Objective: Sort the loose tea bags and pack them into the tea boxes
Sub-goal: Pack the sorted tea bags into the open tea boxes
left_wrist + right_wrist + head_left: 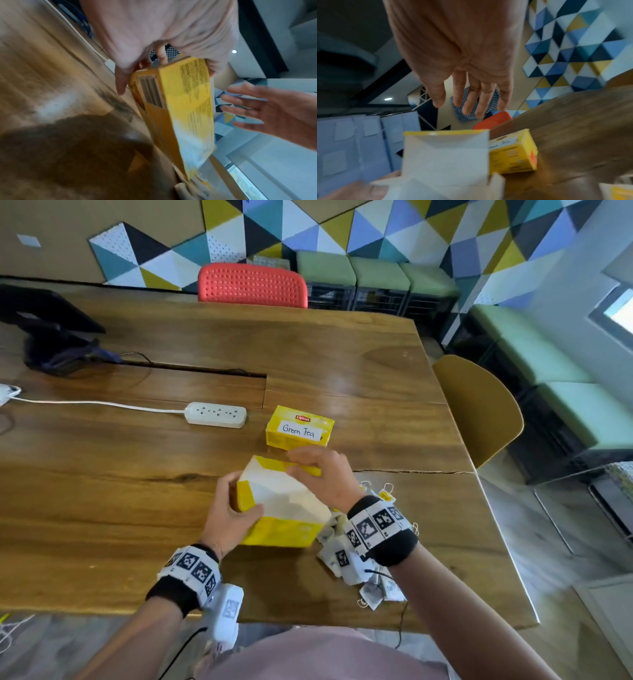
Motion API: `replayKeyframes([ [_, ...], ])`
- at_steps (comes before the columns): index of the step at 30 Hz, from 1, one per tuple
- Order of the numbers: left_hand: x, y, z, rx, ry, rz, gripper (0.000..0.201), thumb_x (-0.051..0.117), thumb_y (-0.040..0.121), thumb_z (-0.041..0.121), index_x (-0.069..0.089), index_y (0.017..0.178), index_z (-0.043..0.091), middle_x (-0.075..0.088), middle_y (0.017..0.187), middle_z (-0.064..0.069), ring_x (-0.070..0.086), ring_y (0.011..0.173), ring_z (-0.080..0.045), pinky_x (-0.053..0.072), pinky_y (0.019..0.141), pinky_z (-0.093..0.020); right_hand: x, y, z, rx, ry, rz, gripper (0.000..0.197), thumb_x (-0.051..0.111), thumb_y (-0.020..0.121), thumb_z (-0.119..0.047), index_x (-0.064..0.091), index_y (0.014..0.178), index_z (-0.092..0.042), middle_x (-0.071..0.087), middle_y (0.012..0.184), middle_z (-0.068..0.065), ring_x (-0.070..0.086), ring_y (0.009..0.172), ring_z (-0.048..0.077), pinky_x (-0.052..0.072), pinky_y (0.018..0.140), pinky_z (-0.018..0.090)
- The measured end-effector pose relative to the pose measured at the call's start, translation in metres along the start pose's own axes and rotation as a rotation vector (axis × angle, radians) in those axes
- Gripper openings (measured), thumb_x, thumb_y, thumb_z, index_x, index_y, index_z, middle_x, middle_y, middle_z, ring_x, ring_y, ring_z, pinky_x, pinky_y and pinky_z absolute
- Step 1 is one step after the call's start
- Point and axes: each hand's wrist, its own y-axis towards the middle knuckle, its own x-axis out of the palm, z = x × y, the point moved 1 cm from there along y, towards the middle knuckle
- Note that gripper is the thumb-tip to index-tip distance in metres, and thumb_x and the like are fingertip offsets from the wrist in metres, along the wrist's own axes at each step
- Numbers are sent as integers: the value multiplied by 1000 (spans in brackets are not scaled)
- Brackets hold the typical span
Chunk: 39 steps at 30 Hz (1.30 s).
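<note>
The long glossy wooden table (342, 364) carries everything. Near its front edge, the open yellow cardboard tea box (281, 508) looks light and crushable, best held by its stiff corners. The left hand (229, 515) grips one end; the right hand (325, 474), fingers straight, touches its lid. Small papery tea bags (346, 559) lie heaped beside it.
</note>
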Motion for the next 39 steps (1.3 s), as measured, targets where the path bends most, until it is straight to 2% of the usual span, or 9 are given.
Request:
replayKeyframes([
  [4, -3, 8, -16, -24, 93, 134, 70, 78, 75, 17, 39, 132, 26, 55, 127, 0, 52, 118, -19, 46, 99, -38, -32, -19, 40, 182, -100, 105, 28, 64, 89, -23, 66, 116, -15, 64, 115, 2, 59, 104, 16, 44, 88, 24],
  [6, -6, 11, -22, -45, 202, 119, 75, 79, 74, 33, 37, 137, 25, 52, 135, -1, 49, 124, -20, 42, 105, -42, -40, -41, 68, 266, -272, -20, 29, 61, 90, -23, 65, 118, -16, 62, 119, 5, 57, 110, 21, 44, 93, 30],
  [11, -10, 5, -19, -8, 290, 153, 88, 83, 72, 20, 32, 144, 16, 37, 146, -6, 38, 134, -20, 34, 108, -35, -24, -109, 123, 378, -521, -227, 61, 72, 81, -39, 50, 137, -29, 37, 139, 5, 38, 128, 24, 42, 102, 36],
  [16, 13, -10, 21, 441, 579, 105, 70, 79, 72, 12, 47, 133, 16, 40, 142, -4, 38, 130, -16, 36, 110, -46, -7, -108, 135, 384, -494, -158, 66, 68, 84, -42, 41, 141, -23, 42, 136, 4, 42, 125, 25, 43, 98, 38],
  [20, 51, -22, 38, 632, 683, -118, 33, 70, 77, 7, 65, 107, 22, 49, 132, 3, 49, 119, -19, 40, 104, -49, 0, -90, 131, 422, -416, -107, 40, 58, 90, -26, 53, 129, -22, 49, 126, 6, 50, 114, 29, 46, 92, 37],
  [23, 83, -29, 37, 595, 592, -348, 17, 60, 87, 11, 68, 98, 22, 52, 124, 11, 53, 111, -9, 46, 96, -35, -6, -81, 134, 443, -301, -58, 18, 58, 89, -31, 66, 96, -16, 62, 99, 6, 58, 87, 27, 43, 70, 29],
  [29, 134, -17, 18, 240, 713, -463, 46, 51, 95, 33, 41, 136, 14, 45, 136, -4, 44, 125, -19, 37, 104, -31, -31, -85, 127, 478, -87, 40, 28, 61, 91, -25, 51, 65, -24, 50, 58, -8, 46, 55, 8, 32, 49, 16],
  [34, 153, -10, 30, 257, 540, -403, 35, 47, 98, 25, 50, 130, 12, 55, 125, -9, 53, 115, -21, 42, 97, -31, -31, -87, 136, 545, 234, 5, 14, 64, 89, -19, 59, 80, -11, 62, 67, 4, 57, 60, 17, 47, 56, 29],
  [39, 153, -6, 37, 185, 496, -332, 35, 68, 86, 26, 61, 118, 14, 63, 114, 0, 61, 99, -17, 47, 83, -24, -31, -91, 124, 584, 551, 64, 15, 55, 95, -8, 54, 82, -2, 55, 68, 6, 54, 56, 12, 44, 52, 20],
])
